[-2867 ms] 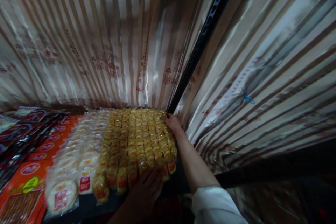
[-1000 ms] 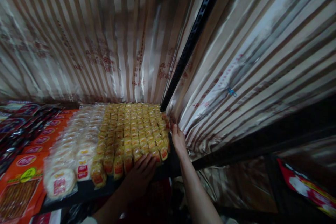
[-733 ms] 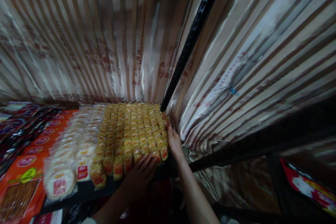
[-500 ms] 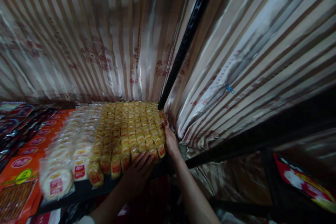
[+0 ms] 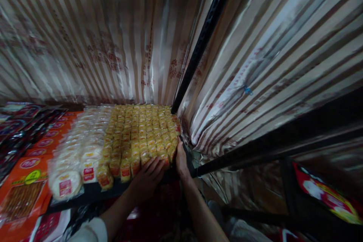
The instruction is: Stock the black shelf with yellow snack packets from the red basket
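Note:
Rows of small yellow wrapped snack packs [image 5: 153, 132] stand tightly side by side on a dark shelf [image 5: 93, 193]. My left hand [image 5: 150, 174] lies along the front of these rows, fingers stretched out and touching the nearest packs. Against the right side of the block rests my right hand [image 5: 182, 160], its fingers extended and partly hidden by the packs. Neither hand wraps round a single pack. To the left of the yellow rows are clear bags of round white cakes [image 5: 68, 183] with red labels.
Orange snack bags [image 5: 24, 181] and dark shiny packets [image 5: 25, 132] lie farther left. A black perforated post [image 5: 195, 60] rises at the back right corner. Striped sheeting [image 5: 127, 45] hangs behind. At lower right, a red packet [image 5: 326, 194] sits beyond a black rail [image 5: 241, 155].
My right hand has moved down and nearer along the side of the yellow packs. The nearest right-hand packs sit slightly farther in. My left hand stays at the front.

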The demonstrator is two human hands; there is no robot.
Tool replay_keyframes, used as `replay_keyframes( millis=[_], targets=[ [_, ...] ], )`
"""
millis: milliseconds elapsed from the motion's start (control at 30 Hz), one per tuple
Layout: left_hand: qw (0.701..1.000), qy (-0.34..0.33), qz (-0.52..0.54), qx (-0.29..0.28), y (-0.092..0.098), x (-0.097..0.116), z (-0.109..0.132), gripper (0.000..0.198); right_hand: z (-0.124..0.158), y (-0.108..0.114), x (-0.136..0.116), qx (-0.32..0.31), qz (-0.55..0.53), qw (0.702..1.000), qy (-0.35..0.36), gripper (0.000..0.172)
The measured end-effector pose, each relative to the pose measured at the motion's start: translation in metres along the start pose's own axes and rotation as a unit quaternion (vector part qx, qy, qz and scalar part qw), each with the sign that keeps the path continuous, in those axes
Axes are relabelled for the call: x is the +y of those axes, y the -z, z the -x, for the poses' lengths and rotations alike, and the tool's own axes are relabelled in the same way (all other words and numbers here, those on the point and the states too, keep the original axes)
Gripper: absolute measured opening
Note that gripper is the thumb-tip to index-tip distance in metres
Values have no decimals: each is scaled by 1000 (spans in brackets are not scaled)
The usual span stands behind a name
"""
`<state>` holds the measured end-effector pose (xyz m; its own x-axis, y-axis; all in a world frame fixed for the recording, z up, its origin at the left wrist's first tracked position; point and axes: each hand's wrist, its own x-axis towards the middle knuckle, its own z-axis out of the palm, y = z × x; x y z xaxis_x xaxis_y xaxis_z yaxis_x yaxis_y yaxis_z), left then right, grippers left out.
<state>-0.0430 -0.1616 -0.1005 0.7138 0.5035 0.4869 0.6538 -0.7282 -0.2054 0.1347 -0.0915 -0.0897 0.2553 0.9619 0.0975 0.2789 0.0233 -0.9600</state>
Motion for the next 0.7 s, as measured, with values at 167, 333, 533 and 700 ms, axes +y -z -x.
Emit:
replay_keyframes(
  millis=[167, 333, 533, 700],
  targets=[
    [1000, -1, -30, -1, 0, 2, 1, 44, 1, 0, 4, 34, -32, 999, -17, 72],
    [999, -6, -40, -20, -2, 2, 2, 44, 3, -7, 8, 7, -33, 999, -20, 74],
    [999, -7, -39, -33, -3, 1, 3, 43, 14, 2, 7, 53, -19, 998, -26, 73],
    [999, -19, -40, -4, -7, 1, 4, 39, 26, 6, 6, 72, 34, 997, -21, 69]
  ],
)
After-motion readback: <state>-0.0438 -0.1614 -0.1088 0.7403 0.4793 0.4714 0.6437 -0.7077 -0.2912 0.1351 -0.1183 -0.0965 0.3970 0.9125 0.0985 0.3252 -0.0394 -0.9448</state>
